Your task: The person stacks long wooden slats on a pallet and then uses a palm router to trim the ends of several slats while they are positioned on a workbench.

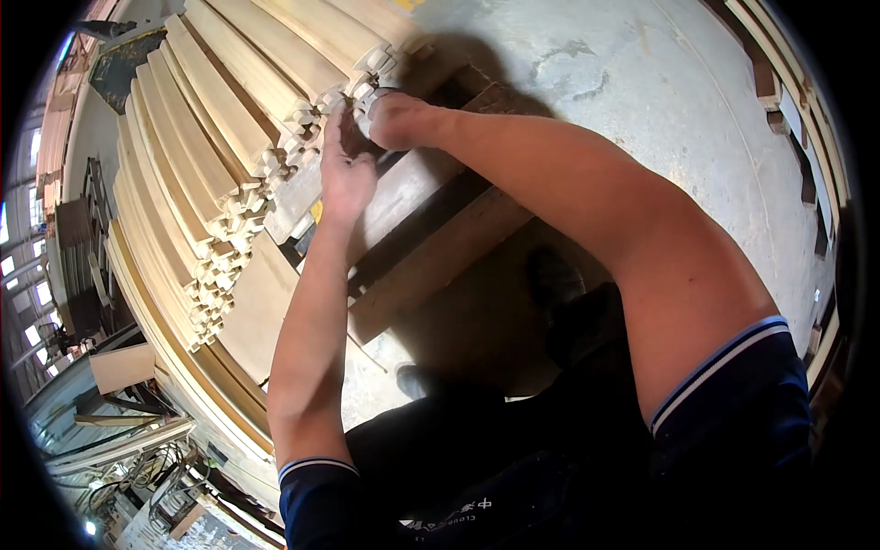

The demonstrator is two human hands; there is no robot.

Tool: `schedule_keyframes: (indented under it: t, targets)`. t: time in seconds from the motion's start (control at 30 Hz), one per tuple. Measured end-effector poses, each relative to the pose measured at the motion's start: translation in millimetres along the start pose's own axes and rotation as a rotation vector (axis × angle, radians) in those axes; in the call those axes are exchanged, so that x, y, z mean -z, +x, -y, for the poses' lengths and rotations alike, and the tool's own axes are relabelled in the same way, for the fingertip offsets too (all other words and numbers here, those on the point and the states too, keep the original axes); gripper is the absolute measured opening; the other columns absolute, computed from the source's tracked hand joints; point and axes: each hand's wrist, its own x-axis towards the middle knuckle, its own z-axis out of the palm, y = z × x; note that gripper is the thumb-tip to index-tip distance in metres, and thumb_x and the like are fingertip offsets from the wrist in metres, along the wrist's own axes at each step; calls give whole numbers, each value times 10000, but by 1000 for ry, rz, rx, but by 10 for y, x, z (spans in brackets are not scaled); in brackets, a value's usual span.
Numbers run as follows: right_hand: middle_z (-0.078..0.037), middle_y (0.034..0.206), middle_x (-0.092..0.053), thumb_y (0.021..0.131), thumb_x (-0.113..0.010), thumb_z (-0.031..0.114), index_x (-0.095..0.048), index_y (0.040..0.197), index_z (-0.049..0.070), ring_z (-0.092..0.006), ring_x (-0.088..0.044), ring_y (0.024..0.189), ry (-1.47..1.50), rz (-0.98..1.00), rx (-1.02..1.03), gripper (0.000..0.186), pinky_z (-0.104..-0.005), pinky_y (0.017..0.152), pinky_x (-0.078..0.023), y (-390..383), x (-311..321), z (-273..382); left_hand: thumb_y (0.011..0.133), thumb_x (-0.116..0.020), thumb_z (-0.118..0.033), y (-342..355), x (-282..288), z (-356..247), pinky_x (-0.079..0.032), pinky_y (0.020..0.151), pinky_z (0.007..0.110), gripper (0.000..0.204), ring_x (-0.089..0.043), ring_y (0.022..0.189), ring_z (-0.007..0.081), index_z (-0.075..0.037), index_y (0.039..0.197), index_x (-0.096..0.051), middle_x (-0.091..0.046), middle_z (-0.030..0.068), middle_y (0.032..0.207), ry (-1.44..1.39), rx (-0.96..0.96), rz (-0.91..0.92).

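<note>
Long pale wooden slats (197,101) lie stacked side by side, their narrowed, tenon-like ends (243,215) facing me. My left hand (348,174) reaches up to the stack with its fingers stretched out flat, the fingertips against the slat ends near the top. Close beside it on the right, my right hand (399,121) is bent at the wrist against the ends of the rightmost slats. Its fingers are mostly hidden behind the hand, so what they hold, if anything, cannot be made out.
Under the slats is a wooden pallet (431,261) with dark gaps between its boards. Grey concrete floor (642,82) spreads to the right, with more timber (779,55) along the far right edge. At lower left are a pale board (124,367) and tangled cables (137,481).
</note>
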Motion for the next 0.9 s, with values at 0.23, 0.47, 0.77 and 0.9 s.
schedule_keyframes:
  t: [0.23,0.47,0.77,0.9]
  targets:
    - [-270,1446,-577,907,-492,162,-577,1397,-44,-368,-524,1387,-153,157,11,539,-394,1177,-393,187,-32,-95,817,-422,220,-20,-57,-96,-351,1220,368,897,-368,1527,300,-57,1646,-222,-348,205,1656,4,39,27]
    - [-273,1378,-627,911,-523,204,-647,1315,-32,-378,-592,1327,62,-25,-96,484,-419,1114,-471,28,-49,28,784,-389,250,-66,-91,-108,-378,1202,363,986,-395,1511,292,-122,1674,-184,-384,206,1636,88,54,5]
    - [-281,1347,-636,926,-510,208,-647,1292,-44,-388,-604,1299,46,-29,-45,465,-405,1086,-484,-31,10,-9,820,-439,257,-51,-82,-41,-401,1184,353,974,-450,1468,270,-124,1676,-174,-430,172,1612,145,96,17]
    - [-288,1395,-590,928,-517,205,-571,1332,-35,-406,-542,1345,-30,-122,-65,473,-423,1128,-443,88,-180,-302,829,-443,255,-36,-87,5,-385,1191,344,956,-472,1446,262,-114,1672,-187,-438,158,1607,145,75,4]
